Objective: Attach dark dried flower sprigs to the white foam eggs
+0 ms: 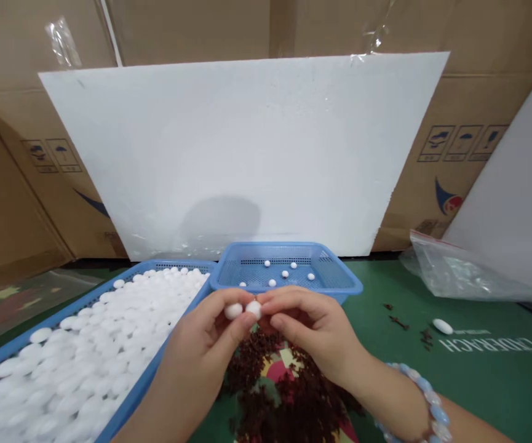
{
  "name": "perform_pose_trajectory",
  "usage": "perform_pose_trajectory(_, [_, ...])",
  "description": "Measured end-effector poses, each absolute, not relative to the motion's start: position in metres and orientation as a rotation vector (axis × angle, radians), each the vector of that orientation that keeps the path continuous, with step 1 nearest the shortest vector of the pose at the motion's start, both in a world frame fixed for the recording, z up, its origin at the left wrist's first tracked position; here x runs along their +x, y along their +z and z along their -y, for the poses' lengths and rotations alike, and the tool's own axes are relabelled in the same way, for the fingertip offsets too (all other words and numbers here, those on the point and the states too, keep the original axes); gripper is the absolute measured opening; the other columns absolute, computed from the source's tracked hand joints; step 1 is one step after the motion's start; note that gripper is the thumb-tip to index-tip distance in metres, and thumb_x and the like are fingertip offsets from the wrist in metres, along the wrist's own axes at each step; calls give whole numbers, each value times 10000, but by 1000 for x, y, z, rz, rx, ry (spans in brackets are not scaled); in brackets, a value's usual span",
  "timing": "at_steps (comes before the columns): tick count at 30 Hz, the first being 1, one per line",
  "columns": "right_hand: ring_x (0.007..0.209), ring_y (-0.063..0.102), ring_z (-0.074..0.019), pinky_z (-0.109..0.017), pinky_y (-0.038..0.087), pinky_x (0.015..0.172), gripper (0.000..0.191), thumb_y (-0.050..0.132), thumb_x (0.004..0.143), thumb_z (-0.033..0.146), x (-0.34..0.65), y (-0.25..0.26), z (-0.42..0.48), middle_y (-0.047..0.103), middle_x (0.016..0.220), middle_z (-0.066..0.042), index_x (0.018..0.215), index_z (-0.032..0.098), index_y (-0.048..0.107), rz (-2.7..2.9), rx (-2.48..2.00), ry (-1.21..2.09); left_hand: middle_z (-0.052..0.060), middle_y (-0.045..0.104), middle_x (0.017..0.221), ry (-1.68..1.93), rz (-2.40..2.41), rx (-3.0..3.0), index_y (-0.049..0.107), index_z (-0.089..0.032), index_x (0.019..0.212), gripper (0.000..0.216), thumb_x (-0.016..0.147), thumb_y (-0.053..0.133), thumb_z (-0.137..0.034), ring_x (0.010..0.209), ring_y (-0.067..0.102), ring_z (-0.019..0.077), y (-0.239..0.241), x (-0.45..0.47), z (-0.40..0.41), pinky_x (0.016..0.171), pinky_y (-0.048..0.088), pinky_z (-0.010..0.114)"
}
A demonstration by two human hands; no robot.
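Two small white egg-shaped pieces are held by my left hand: one piece is tucked in the curled fingers, the other sits between thumb and fingertip. My right hand is closed in a pinch against the second piece; what its fingertips hold, if anything, is hidden. Beneath the hands lies a loose heap of dark reddish-brown bits. Just behind them stands a blue basket with several white pieces spread on its bottom.
At left, a larger blue basket is filled with white egg-shaped pieces. One white piece and several brown bits lie on the green surface at right, near a clear plastic bag. A white board leans against cardboard boxes.
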State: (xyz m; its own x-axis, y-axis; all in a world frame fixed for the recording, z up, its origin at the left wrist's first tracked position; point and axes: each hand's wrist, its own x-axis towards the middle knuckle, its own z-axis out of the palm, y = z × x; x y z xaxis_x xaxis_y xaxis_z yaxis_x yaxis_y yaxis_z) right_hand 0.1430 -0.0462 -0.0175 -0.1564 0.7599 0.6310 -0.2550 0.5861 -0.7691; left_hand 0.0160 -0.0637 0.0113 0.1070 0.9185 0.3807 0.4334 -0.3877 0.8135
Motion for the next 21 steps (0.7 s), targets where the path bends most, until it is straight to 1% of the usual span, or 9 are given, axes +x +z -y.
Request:
perform_pose_trajectory(3, [679,527,-56,-157,438,601,251,525,575,36,143,-17,46,587,684,29,642,263,608,1463,-437,948,-29,551,576,1272,-1304,1881,551,-219,659,105,617,470,-271,526,494,101,11,16,64,490,392,174])
perform_pose_trajectory(7, [663,527,-26,-107,438,584,265,529,571,19,142,-19,46,563,693,51,644,263,601,1381,-299,1149,-38,591,657,1336,-1293,1847,583,-248,667,105,600,502,-253,587,510,96,10,19,66,530,404,150])
perform_pose_trajectory(10, [618,530,-15,-86,444,555,235,543,567,25,139,-19,46,557,666,57,626,245,599,1316,-225,1263,-39,603,654,1337,-1288,1836,597,-254,682,122,594,513,-262,560,508,92,9,19,68,511,407,141])
perform_pose_trajectory(15, [555,531,-28,-97,459,500,160,582,549,67,138,-16,50,563,634,43,587,222,599,1253,-220,1330,-34,605,650,1332,-1263,1914,601,-274,700,141,581,524,-273,539,506,103,10,18,74,470,403,148])
perform_pose_trajectory(19, [568,538,-28,-89,458,511,161,583,555,75,140,-12,55,569,642,46,585,233,596,1242,-197,1386,-52,589,605,1436,-1231,1949,599,-302,631,100,553,549,-266,492,477,98,11,19,76,509,403,163])
perform_pose_trajectory(21, [567,541,-34,-93,460,508,156,585,553,75,140,-11,57,570,641,41,579,229,595,1235,-203,1390,-52,585,593,1459,-1240,1951,595,-296,599,71,546,550,-281,470,465,99,10,19,77,520,404,173])
